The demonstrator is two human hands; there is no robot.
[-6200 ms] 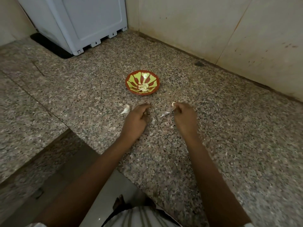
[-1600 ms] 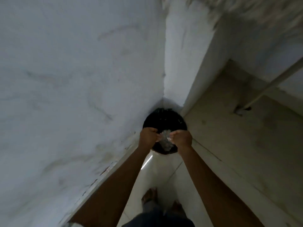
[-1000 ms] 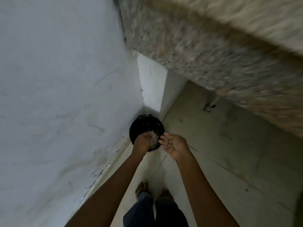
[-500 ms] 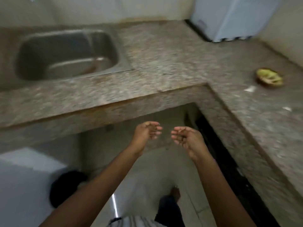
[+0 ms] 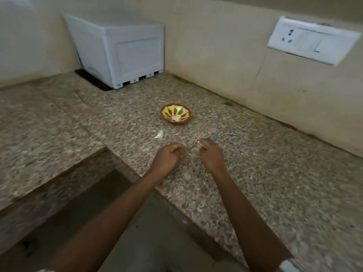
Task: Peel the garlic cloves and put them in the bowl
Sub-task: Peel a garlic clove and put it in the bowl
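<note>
Hovering over the counter (image 5: 265, 173): left hand (image 5: 168, 158) curled, hold unclear; right hand (image 5: 211, 154) pinching a white scrap (image 5: 198, 142).
One bowl (image 5: 175, 104), one garlic clove (image 5: 159, 134) beyond.

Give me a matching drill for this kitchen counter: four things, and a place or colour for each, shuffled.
Things:
1 bowl
2 garlic clove
3 white box
4 socket plate

Descriptions:
A on the wall
B red and yellow
C far corner of the counter
D loose on the counter, nearer than the bowl

Pairs: 1-B, 2-D, 3-C, 4-A.
</note>
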